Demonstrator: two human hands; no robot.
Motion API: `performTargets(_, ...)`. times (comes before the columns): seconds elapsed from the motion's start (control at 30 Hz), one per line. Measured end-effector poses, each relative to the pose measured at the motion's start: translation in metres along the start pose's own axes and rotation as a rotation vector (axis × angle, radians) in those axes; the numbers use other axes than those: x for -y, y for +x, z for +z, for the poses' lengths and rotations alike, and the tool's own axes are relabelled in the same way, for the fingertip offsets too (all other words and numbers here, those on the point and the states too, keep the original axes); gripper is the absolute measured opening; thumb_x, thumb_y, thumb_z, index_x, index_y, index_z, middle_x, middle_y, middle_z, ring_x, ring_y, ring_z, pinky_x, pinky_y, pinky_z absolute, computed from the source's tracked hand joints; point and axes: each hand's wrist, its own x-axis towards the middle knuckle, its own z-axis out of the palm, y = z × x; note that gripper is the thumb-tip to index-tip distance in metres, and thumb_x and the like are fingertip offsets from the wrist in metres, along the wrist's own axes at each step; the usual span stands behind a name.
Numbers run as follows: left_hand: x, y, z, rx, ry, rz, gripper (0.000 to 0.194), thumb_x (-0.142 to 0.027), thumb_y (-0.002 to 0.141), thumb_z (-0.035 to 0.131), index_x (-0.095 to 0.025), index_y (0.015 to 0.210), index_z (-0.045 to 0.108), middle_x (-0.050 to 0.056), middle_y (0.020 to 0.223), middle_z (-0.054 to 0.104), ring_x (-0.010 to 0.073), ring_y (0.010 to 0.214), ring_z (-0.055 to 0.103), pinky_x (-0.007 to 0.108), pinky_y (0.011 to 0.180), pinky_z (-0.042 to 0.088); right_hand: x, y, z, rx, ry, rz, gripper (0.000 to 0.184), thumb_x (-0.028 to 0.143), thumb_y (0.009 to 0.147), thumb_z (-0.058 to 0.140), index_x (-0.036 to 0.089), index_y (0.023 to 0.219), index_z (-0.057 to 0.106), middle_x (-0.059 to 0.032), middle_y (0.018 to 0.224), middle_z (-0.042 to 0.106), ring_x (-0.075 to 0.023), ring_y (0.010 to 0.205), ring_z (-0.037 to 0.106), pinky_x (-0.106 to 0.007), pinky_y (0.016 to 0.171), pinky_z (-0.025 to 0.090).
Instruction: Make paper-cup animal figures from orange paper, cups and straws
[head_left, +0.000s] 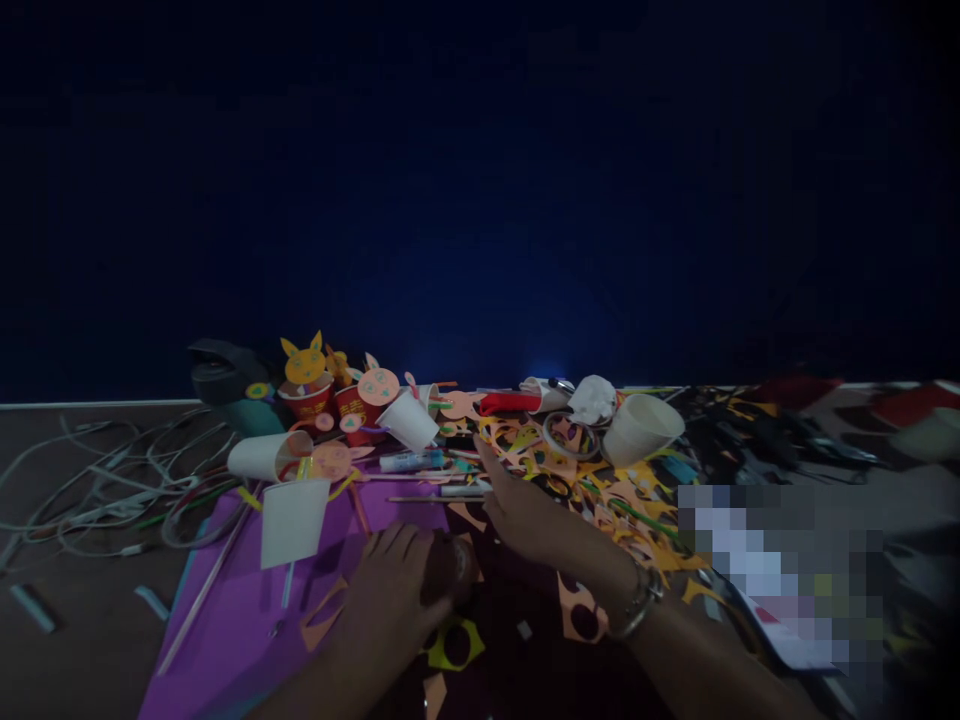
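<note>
My left hand lies low in the middle, fingers curled against a dark round thing that looks like a roll of tape, too dim to be sure. My right hand reaches in from the right, one finger stretched up over the clutter, the others partly hidden. Beside its fingertips lie a thin stick and a pale tube. Under and around my hands are orange paper scraps with round holes and a yellow-green scrap. Left of my left hand, a white paper cup with straws attached rests on purple paper.
Red cups with paper animal faces stand at the back left near a dark bottle-like object. White cables tangle at far left. A large paper cup, crumpled white paper and a tape roll sit back right.
</note>
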Motion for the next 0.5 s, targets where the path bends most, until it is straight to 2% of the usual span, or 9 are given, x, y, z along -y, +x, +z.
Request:
performTargets(0.07,0.001,-0.001,0.002,-0.002,0.022,0.004,0.023,-0.031,0.07,0.065,-0.017,0.087,0.059,0.007,0.089,0.061,0.025,0.085,0.056,0.037,0.074,0.044,-0.002,0.003,-0.001,-0.085,0.24,-0.06,0.05,0.021,0.085,0.034,0.02,0.135,0.035,-0.0083,0.096,0.065,-0.0194,0.079,0.059,-0.032,0.073,0.044)
performTargets(0.1,0.002,-0.001,0.003,-0.011,0.033,0.011,0.023,-0.033,0.071,0.064,-0.017,0.087,0.058,0.007,0.089,0.061,0.0245,0.083,0.056,0.037,0.073,0.044,-0.003,0.004,-0.002,-0.111,0.396,-0.054,0.045,0.021,0.085,0.032,0.021,0.129,0.042,-0.0063,0.091,0.064,-0.0177,0.074,0.058,-0.031,0.069,0.045)
performTargets(0.17,0.003,-0.003,0.006,-0.04,0.05,0.038,0.028,-0.041,0.074,0.062,-0.018,0.089,0.058,0.007,0.09,0.06,0.0234,0.081,0.057,0.036,0.07,0.046,-0.005,0.006,-0.003,-0.113,0.722,0.022,0.04,0.021,0.083,0.028,0.019,0.116,0.051,-0.0045,0.08,0.062,-0.0155,0.062,0.056,-0.027,0.059,0.045)
performTargets(0.23,0.003,-0.005,0.008,-0.061,0.053,0.09,0.031,-0.047,0.077,0.057,-0.021,0.094,0.057,0.005,0.091,0.061,0.0226,0.081,0.058,0.035,0.069,0.046,-0.009,0.006,-0.005,-0.06,0.968,0.104,0.04,0.02,0.08,0.025,0.017,0.11,0.052,-0.0062,0.079,0.061,-0.0161,0.063,0.057,-0.028,0.058,0.047)
performTargets(0.37,0.004,-0.005,0.007,-0.062,0.065,0.139,0.029,-0.046,0.081,0.054,-0.024,0.1,0.057,0.004,0.091,0.062,0.022,0.082,0.059,0.035,0.07,0.047,-0.016,0.001,0.001,0.152,1.215,0.148,0.038,0.022,0.077,0.026,0.015,0.103,0.054,-0.0101,0.084,0.063,-0.0192,0.077,0.061,-0.033,0.071,0.048)
performTargets(0.43,0.006,-0.005,0.005,-0.049,0.087,0.15,0.029,-0.046,0.08,0.054,-0.025,0.1,0.058,0.005,0.089,0.063,0.0218,0.08,0.06,0.034,0.067,0.047,-0.016,0.001,0.011,0.223,1.329,0.127,0.027,0.023,0.077,0.035,0.017,0.095,0.054,-0.0073,0.08,0.063,-0.0178,0.071,0.061,-0.031,0.068,0.048)
performTargets(0.5,0.012,-0.005,0.005,-0.037,0.117,0.218,0.028,-0.046,0.081,0.053,-0.027,0.101,0.059,0.005,0.09,0.065,0.0215,0.082,0.06,0.033,0.068,0.048,-0.016,0.001,0.022,0.195,1.398,0.097,0.011,0.026,0.079,0.045,0.02,0.087,0.05,-0.0023,0.072,0.062,-0.0146,0.06,0.058,-0.027,0.058,0.046)
